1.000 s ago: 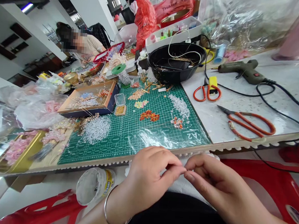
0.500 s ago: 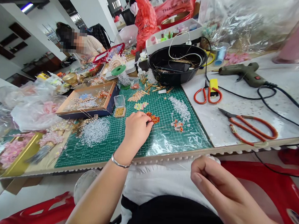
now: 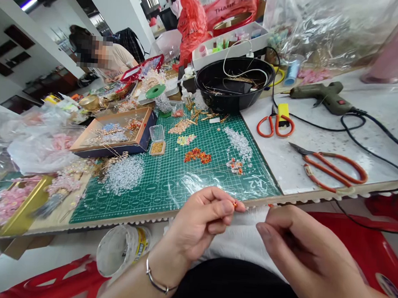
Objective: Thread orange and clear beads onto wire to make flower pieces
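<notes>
One small orange bead [image 3: 235, 204] is pinched between the thumb and forefinger of the left hand [image 3: 197, 221], by the near edge of the counter [image 3: 281, 161]. Beside it, the right hand [image 3: 301, 247] has its fingers curled inward, an orange speck [image 3: 270, 205] showing above the forefinger; whether they grip anything cannot be told. Beyond the left hand, an orange bead pile [image 3: 197, 156] lies mid-way across the green mat [image 3: 163, 178]. A clear bead heap [image 3: 124, 174] spreads by the mat's left edge. A black bowl [image 3: 231, 101] stands at its far edge; long-nosed pliers [image 3: 338, 176] lie near the counter's near edge, right of the mat.
</notes>
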The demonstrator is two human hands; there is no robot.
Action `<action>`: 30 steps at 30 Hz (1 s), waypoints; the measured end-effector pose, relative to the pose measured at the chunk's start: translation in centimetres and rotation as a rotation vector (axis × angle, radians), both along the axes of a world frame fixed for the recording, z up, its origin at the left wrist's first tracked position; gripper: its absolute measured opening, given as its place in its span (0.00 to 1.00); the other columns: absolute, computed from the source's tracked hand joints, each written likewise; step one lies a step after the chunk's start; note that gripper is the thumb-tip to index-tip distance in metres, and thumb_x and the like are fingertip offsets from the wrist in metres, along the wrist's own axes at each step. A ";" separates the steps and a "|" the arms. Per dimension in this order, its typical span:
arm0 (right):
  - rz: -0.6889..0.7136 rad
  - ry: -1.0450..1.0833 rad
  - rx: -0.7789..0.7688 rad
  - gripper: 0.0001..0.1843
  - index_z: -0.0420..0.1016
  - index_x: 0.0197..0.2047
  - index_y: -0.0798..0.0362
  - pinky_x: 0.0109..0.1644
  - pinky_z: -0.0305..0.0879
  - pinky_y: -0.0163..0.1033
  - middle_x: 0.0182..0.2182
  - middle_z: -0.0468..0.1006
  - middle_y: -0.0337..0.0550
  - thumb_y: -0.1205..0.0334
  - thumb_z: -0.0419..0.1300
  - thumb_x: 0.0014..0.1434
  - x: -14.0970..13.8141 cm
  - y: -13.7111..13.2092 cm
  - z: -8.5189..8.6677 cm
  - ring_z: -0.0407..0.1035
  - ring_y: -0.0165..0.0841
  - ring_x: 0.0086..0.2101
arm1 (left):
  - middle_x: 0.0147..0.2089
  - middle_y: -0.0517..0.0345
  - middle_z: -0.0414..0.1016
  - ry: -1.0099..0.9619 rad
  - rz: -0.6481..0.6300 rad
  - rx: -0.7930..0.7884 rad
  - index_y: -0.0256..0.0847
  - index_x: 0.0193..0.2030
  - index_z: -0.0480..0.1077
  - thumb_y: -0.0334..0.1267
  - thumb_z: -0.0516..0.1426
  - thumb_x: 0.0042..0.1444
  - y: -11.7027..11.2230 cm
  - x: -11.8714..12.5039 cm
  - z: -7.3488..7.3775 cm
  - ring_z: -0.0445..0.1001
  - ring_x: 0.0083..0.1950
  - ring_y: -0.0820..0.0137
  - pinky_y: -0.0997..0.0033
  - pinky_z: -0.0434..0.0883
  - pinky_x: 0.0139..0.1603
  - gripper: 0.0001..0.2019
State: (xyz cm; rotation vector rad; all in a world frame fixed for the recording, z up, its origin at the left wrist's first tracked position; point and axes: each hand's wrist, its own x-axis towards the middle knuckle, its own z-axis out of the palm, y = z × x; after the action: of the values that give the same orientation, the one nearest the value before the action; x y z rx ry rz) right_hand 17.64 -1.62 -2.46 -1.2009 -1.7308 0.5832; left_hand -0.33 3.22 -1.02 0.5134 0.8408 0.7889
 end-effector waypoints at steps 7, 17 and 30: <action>0.041 -0.063 0.065 0.13 0.61 0.28 0.48 0.17 0.55 0.28 0.17 0.62 0.29 0.69 0.54 0.64 -0.3 -0.5 1.0 0.56 0.24 0.15 | 0.32 0.51 0.81 -0.104 -0.006 -0.070 0.33 0.28 0.74 0.30 0.72 0.46 -1.1 0.4 0.2 0.65 0.23 0.84 0.88 0.52 0.18 0.10; 0.040 -0.066 0.054 0.13 0.61 0.27 0.48 0.18 0.56 0.30 0.16 0.63 0.31 0.69 0.54 0.63 -0.3 -0.9 1.2 0.56 0.24 0.16 | 0.33 0.52 0.79 -0.116 0.011 -0.047 0.33 0.29 0.74 0.30 0.71 0.48 -1.8 0.6 0.5 0.63 0.25 0.84 0.88 0.53 0.19 0.09; 0.050 -0.069 0.056 0.13 0.60 0.27 0.48 0.19 0.55 0.31 0.17 0.62 0.30 0.68 0.54 0.64 -0.2 -1.6 1.5 0.56 0.25 0.17 | 0.34 0.54 0.78 -0.115 0.002 -0.025 0.34 0.30 0.74 0.30 0.71 0.48 -2.3 0.6 0.9 0.62 0.25 0.84 0.87 0.53 0.20 0.10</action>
State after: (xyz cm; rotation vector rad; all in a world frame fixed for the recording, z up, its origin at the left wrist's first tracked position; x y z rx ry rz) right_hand 17.48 -3.22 -0.94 -1.1530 -1.8279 0.5250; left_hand 0.30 0.89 -0.08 0.4406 0.7442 0.8010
